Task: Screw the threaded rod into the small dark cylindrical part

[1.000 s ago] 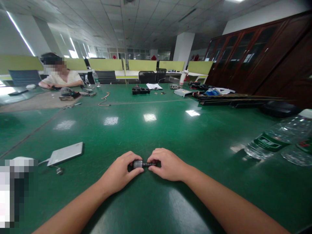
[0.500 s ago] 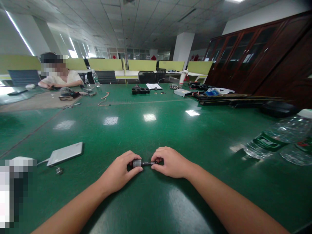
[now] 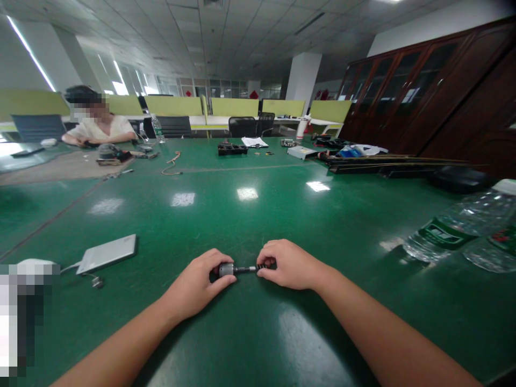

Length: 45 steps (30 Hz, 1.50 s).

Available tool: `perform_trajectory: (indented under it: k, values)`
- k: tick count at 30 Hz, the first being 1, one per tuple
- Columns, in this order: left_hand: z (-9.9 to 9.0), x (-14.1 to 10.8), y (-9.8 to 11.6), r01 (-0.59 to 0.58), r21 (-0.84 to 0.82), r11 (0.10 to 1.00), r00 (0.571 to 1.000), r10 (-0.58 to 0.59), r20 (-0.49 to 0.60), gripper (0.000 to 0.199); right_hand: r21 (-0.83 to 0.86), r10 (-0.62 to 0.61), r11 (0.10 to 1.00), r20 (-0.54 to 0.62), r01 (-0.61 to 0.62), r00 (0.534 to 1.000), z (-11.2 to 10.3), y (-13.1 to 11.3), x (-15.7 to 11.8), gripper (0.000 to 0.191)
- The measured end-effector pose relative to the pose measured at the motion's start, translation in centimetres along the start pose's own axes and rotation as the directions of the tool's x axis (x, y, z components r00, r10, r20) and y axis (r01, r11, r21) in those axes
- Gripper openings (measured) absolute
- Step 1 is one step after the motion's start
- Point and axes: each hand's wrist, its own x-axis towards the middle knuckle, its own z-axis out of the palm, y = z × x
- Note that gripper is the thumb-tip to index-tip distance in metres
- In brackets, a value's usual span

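Observation:
My left hand (image 3: 201, 285) is closed around a grey metal cylinder (image 3: 227, 269), thumb in front and fingers behind. From its right side a thin dark shaft (image 3: 244, 270) with a brighter tip points toward my right hand (image 3: 288, 264). That hand is pinched on a small black spring-like coil (image 3: 262, 266), mostly covered by the fingers. The coil sits at the end of the shaft; whether it still touches the tip I cannot tell. Both hands are low over the green table (image 3: 226, 220).
Left of my hands lies a silver power bank (image 3: 108, 253) with a cable and a small metal piece (image 3: 97, 281). Clear water bottles (image 3: 447, 231) are at the right. Farther back are a black tray (image 3: 233, 150), metal strips (image 3: 387, 164) and a seated person (image 3: 100, 128).
My right hand has moved slightly right and up with the black coil, baring more of the shaft's tip. My left hand and the cylinder have stayed in place.

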Motion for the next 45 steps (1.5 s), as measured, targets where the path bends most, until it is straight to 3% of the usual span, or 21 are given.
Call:
perform_trajectory:
  k: [4, 11, 18, 28, 45]
  values:
    - [0.0, -0.1, 0.0, -0.011, -0.006, 1.0, 1.0, 0.011, -0.001, 0.017, 0.012, -0.027, 1.0, -0.02, 0.027, 0.999, 0.6, -0.5, 0.2, 0.009]
    - [0.1, -0.2, -0.3, -0.071, -0.03, 0.997, 0.997, 0.07, -0.009, 0.018, 0.075, -0.172, 0.981, -0.099, 0.179, 0.98, 2.9, -2.1, 1.1, 0.016]
    - [-0.1, -0.2, -0.1, -0.061, -0.024, 0.998, 0.998, 0.061, -0.006, 0.016, 0.095, -0.147, 0.982, -0.139, 0.161, 0.979, 3.2, -1.9, 1.2, 0.011]
    - [0.1, 0.0, -0.2, -0.036, -0.015, 0.999, 0.999, 0.036, -0.011, 0.018, 0.069, -0.195, 0.976, -0.127, 0.205, 0.972, 3.3, -2.1, 1.2, 0.013]
    - [0.3, 0.0, 0.2, -0.031, 0.016, 0.999, 0.999, 0.031, -0.028, 0.018, 0.048, -0.171, 0.983, -0.118, 0.178, 0.978, 3.3, -2.1, 1.3, 0.01]
